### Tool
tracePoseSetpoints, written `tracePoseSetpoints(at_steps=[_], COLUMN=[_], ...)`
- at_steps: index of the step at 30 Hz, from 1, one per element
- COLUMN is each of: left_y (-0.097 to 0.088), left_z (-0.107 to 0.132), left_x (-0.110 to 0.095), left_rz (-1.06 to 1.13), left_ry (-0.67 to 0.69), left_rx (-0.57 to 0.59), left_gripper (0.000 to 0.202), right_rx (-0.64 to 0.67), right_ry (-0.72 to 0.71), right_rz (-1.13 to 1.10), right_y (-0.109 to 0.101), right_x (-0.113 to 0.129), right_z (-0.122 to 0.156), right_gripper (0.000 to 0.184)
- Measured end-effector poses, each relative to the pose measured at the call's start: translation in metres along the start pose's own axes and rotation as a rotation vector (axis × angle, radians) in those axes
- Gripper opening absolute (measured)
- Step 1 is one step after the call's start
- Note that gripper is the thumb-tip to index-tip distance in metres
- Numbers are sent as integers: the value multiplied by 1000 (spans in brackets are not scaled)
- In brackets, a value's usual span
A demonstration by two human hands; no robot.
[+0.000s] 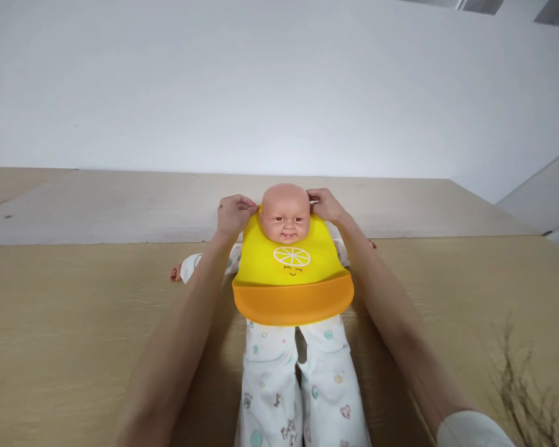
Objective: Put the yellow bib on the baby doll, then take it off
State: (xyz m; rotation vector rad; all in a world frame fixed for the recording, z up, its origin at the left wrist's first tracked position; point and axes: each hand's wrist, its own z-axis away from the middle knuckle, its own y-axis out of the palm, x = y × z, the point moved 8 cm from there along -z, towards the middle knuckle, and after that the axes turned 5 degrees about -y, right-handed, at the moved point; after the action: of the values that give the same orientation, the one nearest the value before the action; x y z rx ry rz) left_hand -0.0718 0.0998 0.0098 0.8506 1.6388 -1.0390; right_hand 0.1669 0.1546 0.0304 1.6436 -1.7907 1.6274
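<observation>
On the left, the left hand (235,214) is at one top corner of a yellow bib (292,261), and its fingers (249,203) are together and seem to pinch this corner beside the neck of a baby doll (285,212). The doll lies on its back on a light wooden bench (60,347), with its head toward the far edge. The bib covers the chest, and its orange pocket (293,303) lies above the white patterned trousers (302,379). On the right, the right hand (325,205) is at the other top corner, but its fingertips are hidden behind the doll's head, so I cannot tell if they are apart or together. Both hands are at nearly equal height, which is good, because the bib sits straight and does not press the face. Near the right edge of the bench stands a dry twig (517,391).
</observation>
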Motion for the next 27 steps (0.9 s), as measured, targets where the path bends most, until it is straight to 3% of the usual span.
tracePoseSetpoints(at_steps=[7, 16, 27], left_y=[3, 5, 4], left_z=[1, 2, 8], left_x=[19, 34, 44], left_rz=[-121, -266, -321], left_ry=[-2, -90, -131], left_rx=[-35, -46, -37], left_gripper=[10, 8, 9], right_rx=[-63, -23, 38], right_ry=[203, 227, 214], right_rz=[240, 139, 102], right_y=[7, 29, 40], right_x=[-29, -56, -68], right_z=[4, 6, 11], right_gripper=[33, 37, 31])
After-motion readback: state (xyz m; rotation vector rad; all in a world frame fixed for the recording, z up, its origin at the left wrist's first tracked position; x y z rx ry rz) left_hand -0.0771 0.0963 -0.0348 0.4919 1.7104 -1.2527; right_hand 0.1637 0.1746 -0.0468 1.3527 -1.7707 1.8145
